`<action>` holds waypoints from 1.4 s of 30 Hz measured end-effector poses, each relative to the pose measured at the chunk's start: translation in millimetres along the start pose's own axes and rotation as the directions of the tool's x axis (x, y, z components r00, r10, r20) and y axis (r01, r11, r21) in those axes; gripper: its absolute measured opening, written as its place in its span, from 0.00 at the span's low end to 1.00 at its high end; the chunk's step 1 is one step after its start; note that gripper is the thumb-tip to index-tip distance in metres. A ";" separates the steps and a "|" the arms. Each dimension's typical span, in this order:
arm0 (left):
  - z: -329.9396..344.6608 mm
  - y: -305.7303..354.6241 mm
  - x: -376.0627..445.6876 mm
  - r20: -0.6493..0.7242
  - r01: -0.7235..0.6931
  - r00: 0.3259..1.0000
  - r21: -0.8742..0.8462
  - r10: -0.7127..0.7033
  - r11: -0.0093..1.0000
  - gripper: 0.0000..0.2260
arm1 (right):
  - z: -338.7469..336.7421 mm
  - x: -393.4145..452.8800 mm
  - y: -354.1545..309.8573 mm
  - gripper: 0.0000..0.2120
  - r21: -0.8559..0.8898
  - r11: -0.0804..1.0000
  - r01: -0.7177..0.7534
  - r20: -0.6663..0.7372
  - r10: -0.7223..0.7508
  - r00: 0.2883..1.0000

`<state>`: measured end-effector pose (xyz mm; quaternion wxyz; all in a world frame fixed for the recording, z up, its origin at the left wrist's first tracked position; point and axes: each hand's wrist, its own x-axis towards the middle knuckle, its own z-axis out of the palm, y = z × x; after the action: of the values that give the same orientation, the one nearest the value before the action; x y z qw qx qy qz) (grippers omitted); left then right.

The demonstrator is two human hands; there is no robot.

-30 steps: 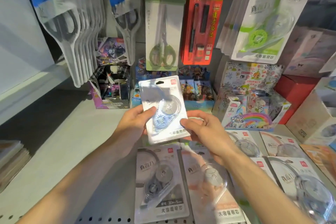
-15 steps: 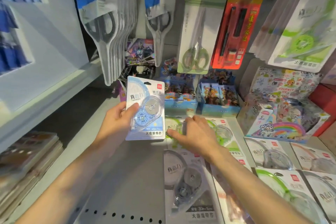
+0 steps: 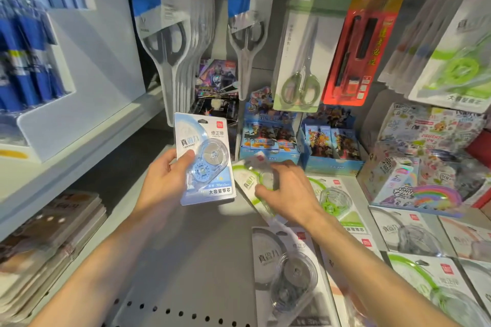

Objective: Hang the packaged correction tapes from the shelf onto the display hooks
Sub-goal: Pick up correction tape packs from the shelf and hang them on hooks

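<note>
While left hand [image 3: 162, 183] grips blue tape pack [image 3: 203, 158], right hand [image 3: 288, 191] pinches green pack [image 3: 248, 180]

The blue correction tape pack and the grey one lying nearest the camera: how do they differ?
The blue pack is held up off the shelf in the left hand, standing nearly upright; the grey pack lies flat on the shelf, untouched. The blue pack has a pale blue card and blue dispenser; the grey pack has a white-grey card and dark grey dispenser. Both share the same shape, clear blister, red logo and a hang hole at the top.
</note>
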<state>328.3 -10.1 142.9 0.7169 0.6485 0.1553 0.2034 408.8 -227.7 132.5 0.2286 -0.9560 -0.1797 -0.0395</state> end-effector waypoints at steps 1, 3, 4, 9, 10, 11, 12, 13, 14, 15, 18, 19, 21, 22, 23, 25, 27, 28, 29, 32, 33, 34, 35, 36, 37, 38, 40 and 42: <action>-0.4 0.1 0.0 -0.010 0.001 1.000 0.004 -0.001 1.000 0.05 | -3.2 0.6 1.3 0.27 0.027 1.000 0.016 -0.024 -0.015 1.000; 0.1 -0.4 -0.4 -0.021 0.003 1.000 0.004 -0.003 1.000 0.05 | -9.5 0.6 5.4 0.25 0.095 0.995 0.041 -0.074 -0.034 0.997; 1.3 -0.5 -0.9 -0.021 0.005 1.000 0.000 -0.005 1.000 0.05 | -12.9 0.4 7.0 0.24 0.129 0.991 0.042 -0.102 -0.029 0.994; 15.3 -1.9 -5.9 0.034 0.067 0.997 -0.041 -0.066 0.997 0.05 | -28.4 -5.6 7.0 0.24 0.273 0.959 0.073 -0.173 -0.026 0.985; 19.5 -2.5 -8.9 0.061 0.086 0.995 -0.048 -0.083 0.995 0.04 | -30.3 -8.9 5.7 0.21 0.302 0.948 0.101 -0.176 -0.049 0.983; 24.6 -3.1 -12.5 0.096 0.099 0.991 -0.058 -0.093 0.993 0.05 | -31.9 -12.3 3.5 0.17 0.320 0.939 0.130 -0.182 -0.074 0.981; 30.1 -3.6 -16.8 0.137 0.108 0.986 -0.072 -0.097 0.992 0.07 | -33.1 -16.0 1.5 0.16 0.328 0.932 0.157 -0.192 -0.097 0.977; 36.3 -3.7 -21.5 0.178 0.116 0.979 -0.091 -0.098 0.989 0.08 | -33.4 -19.8 0.2 0.17 0.330 0.928 0.172 -0.206 -0.107 0.973; 41.8 -3.3 -26.4 0.211 0.119 0.973 -0.114 -0.093 0.986 0.09 | -33.2 -22.6 -0.3 0.19 0.331 0.927 0.176 -0.218 -0.107 0.970; 46.8 -3.0 -31.2 0.231 0.117 0.969 -0.136 -0.084 0.984 0.10 | -33.5 -24.9 -1.0 0.23 0.331 0.928 0.170 -0.222 -0.098 0.970; 56.8 -0.1 -43.7 0.236 0.103 0.969 -0.146 -0.066 0.984 0.13 | -37.9 -34.0 -0.1 0.25 0.370 0.912 0.178 -0.224 -0.099 0.969; 58.4 1.6 -47.3 0.231 0.091 0.971 -0.137 -0.058 0.986 0.14 | -41.0 -38.3 0.6 0.25 0.386 0.901 0.198 -0.223 -0.117 0.968; 60.2 7.0 -54.4 0.221 0.069 0.974 -0.116 -0.042 0.991 0.15 | -49.9 -47.0 4.8 0.28 0.426 0.872 0.242 -0.212 -0.164 0.963; 61.1 10.1 -58.2 0.215 0.053 0.976 -0.115 -0.027 0.992 0.15 | -55.4 -50.8 8.5 0.29 0.448 0.855 0.260 -0.209 -0.183 0.961; 62.7 13.4 -62.0 0.210 0.031 0.978 -0.122 -0.005 0.992 0.15 | -61.2 -55.1 12.6 0.31 0.477 0.838 0.264 -0.205 -0.187 0.961; 68.6 21.1 -71.6 0.217 -0.025 0.975 -0.143 0.056 0.989 0.16 | -74.4 -64.5 20.4 0.37 0.581 0.785 0.218 -0.163 -0.150 0.975; 80.0 30.3 -83.2 0.234 -0.109 0.962 -0.144 0.141 0.984 0.17 | -87.6 -73.5 29.1 0.36 0.704 0.688 0.176 -0.123 -0.126 0.984; 87.5 34.8 -89.2 0.240 -0.155 0.953 -0.144 0.187 0.977 0.17 | -93.7 -77.7 34.6 0.33 0.747 0.642 0.173 -0.130 -0.114 0.985; 96.1 39.0 -95.1 0.241 -0.197 0.943 -0.148 0.229 0.969 0.18 | -100.3 -82.3 41.0 0.31 0.783 0.598 0.171 -0.143 -0.094 0.985; 123.8 51.1 -111.6 0.234 -0.306 0.914 -0.135 0.330 0.942 0.19 | -124.5 -96.4 65.2 0.31 0.846 0.503 0.176 -0.179 -0.043 0.983; 133.0 54.7 -116.8 0.232 -0.335 0.905 -0.127 0.356 0.934 0.18 | -133.2 -100.8 74.6 0.31 0.850 0.493 0.185 -0.191 -0.039 0.981; 141.8 58.3 -121.7 0.231 -0.356 0.897 -0.124 0.376 0.926 0.17 | -142.8 -105.3 83.3 0.31 0.850 0.489 0.196 -0.206 -0.034 0.978; 150.5 61.8 -125.7 0.229 -0.375 0.891 -0.118 0.392 0.920 0.16 | -152.6 -109.1 92.4 0.32 0.848 0.486 0.212 -0.231 -0.022 0.973; 158.7 65.6 -129.2 0.227 -0.394 0.885 -0.104 0.407 0.913 0.16 | -162.4 -112.9 101.1 0.33 0.845 0.482 0.230 -0.261 -0.002 0.965; 166.9 70.0 -132.5 0.225 -0.414 0.878 -0.088 0.423 0.906 0.16 | -171.7 -115.9 110.2 0.34 0.842 0.481 0.247 -0.291 0.018 0.957; 174.5 74.4 -135.3 0.225 -0.429 0.872 -0.075 0.434 0.900 0.17 | -180.4 -118.9 118.8 0.33 0.838 0.480 0.261 -0.316 0.036 0.948; 189.2 83.8 -140.4 0.234 -0.454 0.862 -0.039 0.450 0.890 0.15 | -196.3 -123.7 136.0 0.30 0.822 0.490 0.291 -0.366 0.061 0.929; 201.8 92.5 -144.4 0.251 -0.488 0.846 0.014 0.470 0.873 0.11 | -209.8 -128.3 151.9 0.28 0.796 0.511 0.326 -0.421 0.079 0.904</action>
<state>292.7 -249.1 251.2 0.6313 0.7136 -0.0913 0.2899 345.6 -490.3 235.2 0.6949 -0.6738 -0.1935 -0.1600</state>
